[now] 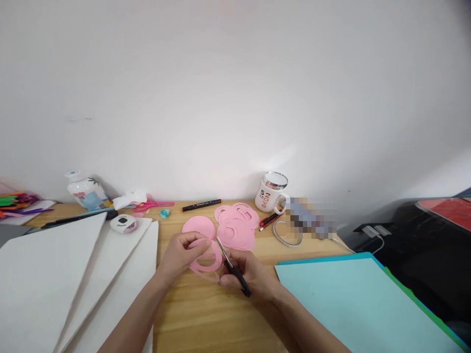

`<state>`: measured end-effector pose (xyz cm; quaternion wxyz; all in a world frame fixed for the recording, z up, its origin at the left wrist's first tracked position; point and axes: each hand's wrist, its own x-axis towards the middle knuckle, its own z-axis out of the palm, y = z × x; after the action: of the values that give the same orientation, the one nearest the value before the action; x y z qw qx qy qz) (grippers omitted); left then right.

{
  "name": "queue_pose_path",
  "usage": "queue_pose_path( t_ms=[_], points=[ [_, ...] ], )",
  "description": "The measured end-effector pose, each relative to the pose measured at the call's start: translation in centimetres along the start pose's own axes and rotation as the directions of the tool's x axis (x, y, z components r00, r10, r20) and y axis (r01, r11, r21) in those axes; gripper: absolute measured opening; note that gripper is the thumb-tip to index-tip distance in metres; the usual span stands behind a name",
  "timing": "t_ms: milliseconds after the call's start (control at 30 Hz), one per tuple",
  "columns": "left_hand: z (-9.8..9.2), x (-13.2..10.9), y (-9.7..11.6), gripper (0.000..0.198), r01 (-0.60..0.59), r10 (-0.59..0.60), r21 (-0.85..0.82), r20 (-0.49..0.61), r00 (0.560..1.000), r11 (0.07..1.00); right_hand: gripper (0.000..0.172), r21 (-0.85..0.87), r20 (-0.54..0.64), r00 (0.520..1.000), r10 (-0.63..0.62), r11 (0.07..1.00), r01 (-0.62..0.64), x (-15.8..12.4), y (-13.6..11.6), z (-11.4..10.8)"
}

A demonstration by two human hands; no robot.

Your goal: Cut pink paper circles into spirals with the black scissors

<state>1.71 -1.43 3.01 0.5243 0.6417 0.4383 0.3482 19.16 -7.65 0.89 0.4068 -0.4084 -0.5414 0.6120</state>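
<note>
The left hand (179, 256) pinches a pink paper ring (206, 268) by its upper left side, between thumb and fingers, and holds it up over the bare middle of the table (198, 318). That grip seems chosen to keep the thin band steady while its right side stays free for the blades. The right hand (253, 274) is closed around the black-handled scissors (239, 278), which slant up and to the left so that their tips stand beside the ring's right edge; whether the blades are parted, or touch the paper, is too small to tell. A thin pink strip (206, 276) hangs below the ring, between the two hands, and looks like trimmed edge. Just beyond the fingers lie a plain pink disc (198, 225) and, to its right, an overlapping heap of pink cut-outs (237, 230), probably put there to be within reach yet out of the scissors' way. A black marker (201, 205) lies behind the disc, and a white mug (271, 195) stands upright near the wall, beyond the heap and to its right. Large white sheets (47, 284) lie to the left and pale blue sheets (353, 299) to the right, an arrangement that appears to leave the middle open for both hands.
</note>
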Motion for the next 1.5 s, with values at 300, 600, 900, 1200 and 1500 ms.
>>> queue_pose_path(
  t_ms=[300, 600, 900, 1200, 1500],
  points=[
    [0.3, -0.2, 0.4, 0.018, -0.013, 0.013, 0.009, 0.001, 1.0, 1.0, 0.026, 0.011, 0.01, 1.0, 0.023, 1.0, -0.023, -0.2, 0.3, 0.1],
    [0.1, -0.2, 0.3, 0.026, 0.03, -0.029, -0.032, 0.034, 0.999, 0.999, 0.026, -0.001, 0.003, 1.0, 0.009, 1.0, -0.009, -0.2, 0.2, 0.2],
    [0.2, -0.2, 0.5, 0.022, -0.012, 0.011, 0.025, 0.003, 1.0, 1.0, 0.025, 0.094, -0.026, 0.998, 0.054, 0.994, -0.051, -0.3, 0.5, 0.6],
    [0.2, 0.0, 0.2, 0.025, 0.054, -0.062, -0.142, -0.058, 0.996, 0.988, 0.037, 0.078, -0.235, 0.957, -0.172, 0.978, 0.195, 0.5, 0.5, -0.6],
    [0.7, -0.1, 1.0, 0.03, 0.03, -0.046, -0.205, -0.076, 0.996, 0.978, 0.035, 0.137, -0.377, 0.92, -0.111, 0.975, 0.174, 0.9, 1.0, -0.2]
  ],
)
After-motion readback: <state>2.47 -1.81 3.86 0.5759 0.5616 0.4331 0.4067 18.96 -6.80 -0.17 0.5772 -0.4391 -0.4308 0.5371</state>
